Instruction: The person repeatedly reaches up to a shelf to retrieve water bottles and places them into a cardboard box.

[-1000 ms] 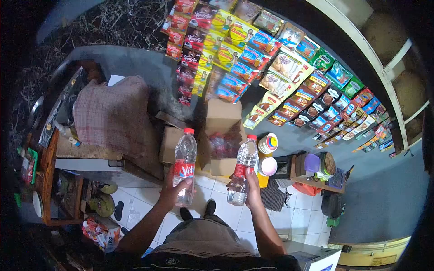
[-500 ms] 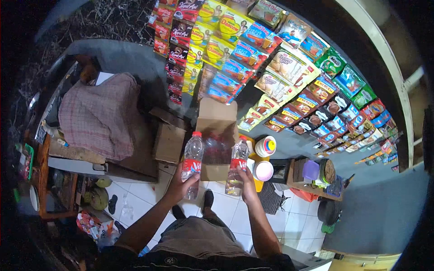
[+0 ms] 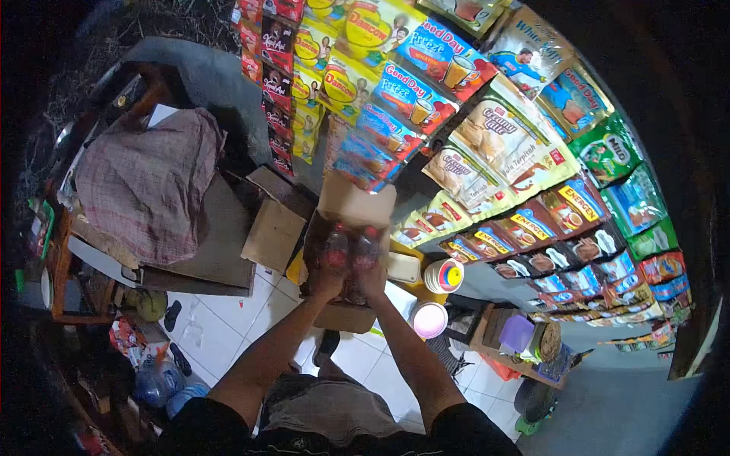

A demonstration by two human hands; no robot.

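Note:
Both hands reach down into an open cardboard box (image 3: 354, 319). My left hand (image 3: 328, 281) is closed round a clear plastic bottle (image 3: 336, 249) with a red cap. Beside it, my right hand (image 3: 366, 283) is closed round a second bottle (image 3: 368, 251) with the same kind of cap. The bottles are side by side inside the box, in shadow. My fingertips are partly hidden by the dim light and the bottles. What lies beneath them in the box is too dark to make out.
Sachet strips (image 3: 411, 99) hang above and right of the box. Left stand another open carton (image 3: 275, 228) and a checked cloth (image 3: 148, 182). Stacked bowls (image 3: 443, 276) and a white-topped tub (image 3: 428, 320) stand right. Tiled floor (image 3: 357, 351) shows below.
Both hands have moved forward and down with their bottles, from in front of the box to inside it. The view has shifted closer to the hanging sachets.

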